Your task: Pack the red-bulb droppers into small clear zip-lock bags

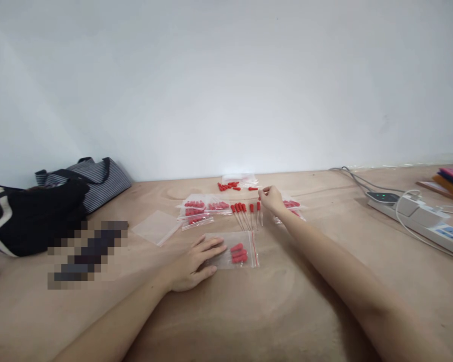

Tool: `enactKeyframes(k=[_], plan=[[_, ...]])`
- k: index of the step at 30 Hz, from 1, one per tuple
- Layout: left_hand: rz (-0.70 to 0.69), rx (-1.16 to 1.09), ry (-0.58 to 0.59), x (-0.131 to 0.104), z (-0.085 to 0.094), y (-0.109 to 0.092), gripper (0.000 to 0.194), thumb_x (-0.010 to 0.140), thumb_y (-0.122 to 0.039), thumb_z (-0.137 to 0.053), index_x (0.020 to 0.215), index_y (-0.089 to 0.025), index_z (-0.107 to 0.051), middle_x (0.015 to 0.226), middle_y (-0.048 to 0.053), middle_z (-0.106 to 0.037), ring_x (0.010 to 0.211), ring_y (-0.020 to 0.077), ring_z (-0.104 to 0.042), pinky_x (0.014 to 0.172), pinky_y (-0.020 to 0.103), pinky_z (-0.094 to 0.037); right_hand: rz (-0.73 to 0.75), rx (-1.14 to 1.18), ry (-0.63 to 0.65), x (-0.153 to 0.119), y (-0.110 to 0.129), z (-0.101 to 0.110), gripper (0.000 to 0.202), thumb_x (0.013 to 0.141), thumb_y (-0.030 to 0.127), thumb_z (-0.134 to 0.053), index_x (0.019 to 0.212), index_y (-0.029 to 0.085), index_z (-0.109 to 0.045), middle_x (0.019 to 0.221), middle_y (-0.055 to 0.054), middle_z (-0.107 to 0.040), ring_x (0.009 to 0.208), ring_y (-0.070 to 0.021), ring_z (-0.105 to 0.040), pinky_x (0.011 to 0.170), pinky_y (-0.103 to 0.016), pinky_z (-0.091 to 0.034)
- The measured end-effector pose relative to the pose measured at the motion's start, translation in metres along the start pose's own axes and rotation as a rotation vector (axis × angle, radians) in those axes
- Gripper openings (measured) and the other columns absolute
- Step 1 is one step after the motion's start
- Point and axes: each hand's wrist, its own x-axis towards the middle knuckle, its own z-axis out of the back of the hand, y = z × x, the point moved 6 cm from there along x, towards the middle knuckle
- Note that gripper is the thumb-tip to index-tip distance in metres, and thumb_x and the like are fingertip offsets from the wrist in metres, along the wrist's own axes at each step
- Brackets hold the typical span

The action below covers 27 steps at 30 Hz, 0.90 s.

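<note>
Clear plastic is nearest to the person: a bag (248,249) lying flat on the wooden table (272,311), with a few red bulbs (239,255) inside. Over its left part rests the left hand (196,264), palm down, fingers spread and grasping nothing; this light pressure probably prevents the film from sliding. The mouth, with its red line, points to the right, perhaps so that the right hand can reach it easily.

A little farther, to the left, a flat bag (156,227) lies apart. The power strip (430,226) stands well to the right, likely placed there to leave the middle free.

Just beyond the front bag is a row of droppers (239,206), thin stems toward the person and red heads away; such order seems convenient for taking them one by one. Filled bags (206,221) overlap at the left of this row, and others (302,206) lie on the right, partly behind the right wrist.

Above the row's right end, the right hand (271,199) has its fingertips drawn close together, beside a single red bulb (252,189); whether they grip something, one cannot tell.

Farthest, near the wall (272,90), loose bulbs (222,187) lie grouped before another bag (245,178).
</note>
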Motion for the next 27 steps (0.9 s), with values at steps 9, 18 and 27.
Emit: enactKeyframes(k=[9,18,27], plan=[[0.001,0.03,-0.002,0.002,-0.002,0.001,0.047,0.088,-0.029,-0.038,0.133,-0.031,-0.024,0.141,-0.001,-0.022,0.128,0.0211,-0.019,0.105,0.047,-0.007,0.126,0.673,-0.006,-0.069,-0.026,0.031,0.034,0.074,0.048,-0.045,0.09,0.019,-0.044,0.064,0.004,-0.048,0.046,-0.0083,-0.047,0.042,-0.022,-0.04],[0.002,0.007,-0.005,0.003,-0.002,0.004,0.04,0.093,-0.028,-0.025,0.132,-0.035,-0.023,0.141,-0.005,-0.022,0.129,0.0178,-0.018,0.106,0.044,-0.006,-0.094,0.915,0.043,-0.096,-0.031,0.007,0.023,0.071,0.037,-0.053,0.082,0.021,-0.04,0.061,0.006,-0.049,0.048,-0.0107,-0.054,0.044,-0.025,-0.047],[0.013,0.002,-0.039,0.004,-0.002,0.003,0.046,0.092,-0.027,-0.027,0.135,-0.033,-0.012,0.14,-0.005,-0.025,0.128,0.0171,-0.021,0.106,0.042,-0.005,-0.217,1.034,0.203,-0.119,-0.018,-0.006,0.027,0.065,0.03,-0.064,0.074,0.02,-0.042,0.059,0.005,-0.055,0.052,-0.0104,-0.059,0.052,-0.023,-0.05]])
